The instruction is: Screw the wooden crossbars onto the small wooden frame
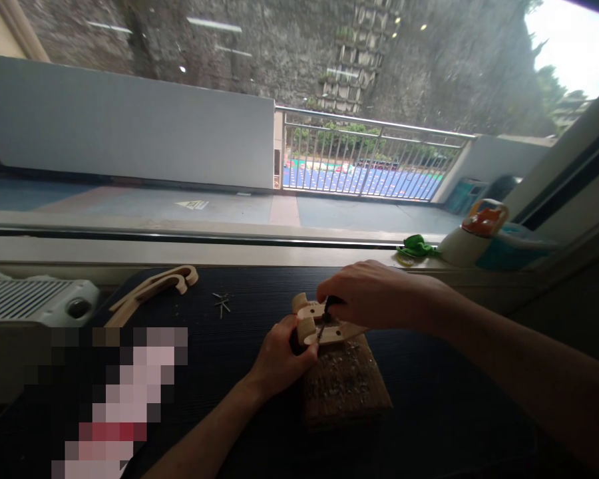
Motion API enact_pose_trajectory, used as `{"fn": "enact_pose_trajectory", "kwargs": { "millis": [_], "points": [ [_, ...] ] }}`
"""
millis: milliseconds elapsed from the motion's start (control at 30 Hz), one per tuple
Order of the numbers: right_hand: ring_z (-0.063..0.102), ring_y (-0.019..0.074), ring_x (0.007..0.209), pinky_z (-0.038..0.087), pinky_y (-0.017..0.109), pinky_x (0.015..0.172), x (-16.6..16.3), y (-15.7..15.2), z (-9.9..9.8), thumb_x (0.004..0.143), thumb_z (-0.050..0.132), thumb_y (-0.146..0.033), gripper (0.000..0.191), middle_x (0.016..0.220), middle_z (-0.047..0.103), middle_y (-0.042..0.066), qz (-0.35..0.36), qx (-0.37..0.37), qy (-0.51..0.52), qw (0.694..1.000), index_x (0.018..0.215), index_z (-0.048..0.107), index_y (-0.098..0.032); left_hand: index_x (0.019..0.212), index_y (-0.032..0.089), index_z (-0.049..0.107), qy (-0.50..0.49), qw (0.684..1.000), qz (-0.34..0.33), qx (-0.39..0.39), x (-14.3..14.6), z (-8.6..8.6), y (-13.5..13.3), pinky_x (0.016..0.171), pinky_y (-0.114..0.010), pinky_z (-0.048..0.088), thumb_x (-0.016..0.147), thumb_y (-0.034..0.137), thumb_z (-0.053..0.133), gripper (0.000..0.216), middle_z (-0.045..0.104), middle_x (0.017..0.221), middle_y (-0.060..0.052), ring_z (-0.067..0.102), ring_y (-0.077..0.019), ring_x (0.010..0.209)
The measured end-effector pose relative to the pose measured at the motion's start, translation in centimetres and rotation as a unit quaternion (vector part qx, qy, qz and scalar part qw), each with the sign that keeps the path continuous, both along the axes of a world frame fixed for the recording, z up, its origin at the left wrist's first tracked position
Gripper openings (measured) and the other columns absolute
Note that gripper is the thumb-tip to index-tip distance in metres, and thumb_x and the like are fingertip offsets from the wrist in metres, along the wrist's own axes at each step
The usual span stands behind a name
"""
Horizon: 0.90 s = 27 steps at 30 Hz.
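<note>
Two pale wooden pieces with curved, hooked ends (pixel 333 334) lie side by side over a thick brown wooden block (pixel 349 386). My left hand (pixel 282 356) is closed on the near piece at its hooked end, with the thumb along its edge. From above, my right hand (pixel 374 296) grips a screwdriver (pixel 327 313) with a dark handle. Its thin metal shaft slants down to the near wooden piece, close to my left thumb. Dark holes show in the pale wood. The block's top is rough and strewn with small shiny bits.
Several loose screws (pixel 222 304) lie on the black table (pixel 249 286). More hooked wooden pieces (pixel 154 289) rest at the left, near a white ribbed appliance (pixel 34 299). On the sill stand a green cloth-like item (pixel 416 246) and a white-and-orange container (pixel 479 229). A pixelated patch covers the lower left.
</note>
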State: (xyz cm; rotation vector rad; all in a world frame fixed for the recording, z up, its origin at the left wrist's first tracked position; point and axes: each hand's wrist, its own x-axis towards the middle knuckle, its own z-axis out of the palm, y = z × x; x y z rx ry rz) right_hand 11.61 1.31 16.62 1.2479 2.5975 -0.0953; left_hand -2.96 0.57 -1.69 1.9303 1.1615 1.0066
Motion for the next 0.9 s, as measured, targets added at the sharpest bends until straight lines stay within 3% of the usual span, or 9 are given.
{"fn": "enact_pose_trajectory", "kwargs": {
  "millis": [133,433,633,900],
  "points": [
    [0.049,0.0114,0.06,0.027,0.025,0.054,-0.2,0.0,0.0,0.079,0.04,-0.019,0.023,0.07,0.063,0.006,0.014,-0.015,-0.017,1.0,0.073,0.062,-0.014,0.081,0.018,0.054,0.008,1.0,0.006,0.002,0.0,-0.1,0.0,0.07,-0.024,0.042,0.066,0.024,0.056,0.017,0.058,0.081,0.0,0.052,-0.0133,0.073],
    [0.05,0.0134,0.058,0.028,0.027,0.053,-0.1,0.4,-1.5,0.084,0.037,-0.029,0.03,0.07,0.063,0.006,-0.015,0.038,0.004,0.999,0.077,0.063,-0.016,0.083,0.018,0.054,0.009,1.0,0.006,0.002,0.0,-0.2,0.1,0.069,-0.025,0.042,0.066,0.025,0.057,0.019,0.058,0.08,0.0,0.052,-0.0134,0.072],
    [0.051,0.0149,0.061,0.028,0.027,0.052,0.1,0.2,-0.5,0.079,0.043,-0.032,0.025,0.071,0.063,0.004,-0.013,0.021,-0.01,1.0,0.081,0.065,-0.02,0.088,0.018,0.055,0.008,1.0,-0.004,0.004,-0.1,-0.1,0.0,0.073,-0.026,0.043,0.067,0.026,0.056,0.022,0.059,0.085,-0.002,0.053,-0.0146,0.076],
    [0.054,0.0145,0.066,0.03,0.026,0.056,-0.3,0.2,0.1,0.075,0.046,-0.016,0.02,0.074,0.065,0.004,-0.015,-0.005,-0.037,0.999,0.077,0.065,-0.02,0.088,0.018,0.056,0.006,1.0,-0.001,0.005,0.0,-0.1,0.1,0.074,-0.026,0.043,0.067,0.025,0.056,0.022,0.06,0.084,-0.002,0.054,-0.0147,0.076]
  ]
}}
